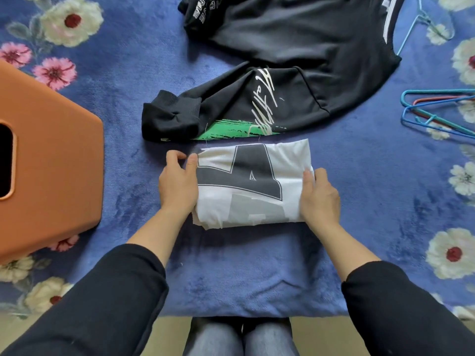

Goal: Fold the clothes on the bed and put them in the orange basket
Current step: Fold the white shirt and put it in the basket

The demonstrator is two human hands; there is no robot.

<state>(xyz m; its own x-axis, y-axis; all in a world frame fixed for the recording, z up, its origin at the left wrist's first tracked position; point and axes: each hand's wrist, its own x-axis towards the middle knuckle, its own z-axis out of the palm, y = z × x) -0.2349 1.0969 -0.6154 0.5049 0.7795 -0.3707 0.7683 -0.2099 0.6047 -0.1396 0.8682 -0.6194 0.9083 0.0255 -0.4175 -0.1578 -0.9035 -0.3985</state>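
**Fold may open on the way**

Carried left to the orange basket point(51, 163), the fold can slip open, because only its edges are held. The left hand point(177, 183) grips the left edge of the folded white shirt point(252, 181), the right hand point(320, 196) grips the right edge; it lies on the bed point(244, 265) between them.

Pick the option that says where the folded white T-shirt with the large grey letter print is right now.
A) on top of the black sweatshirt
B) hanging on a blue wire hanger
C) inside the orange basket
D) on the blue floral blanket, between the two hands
D: the folded white T-shirt lies flat on the blue floral blanket, with the left hand at its left edge and the right hand at its right edge.
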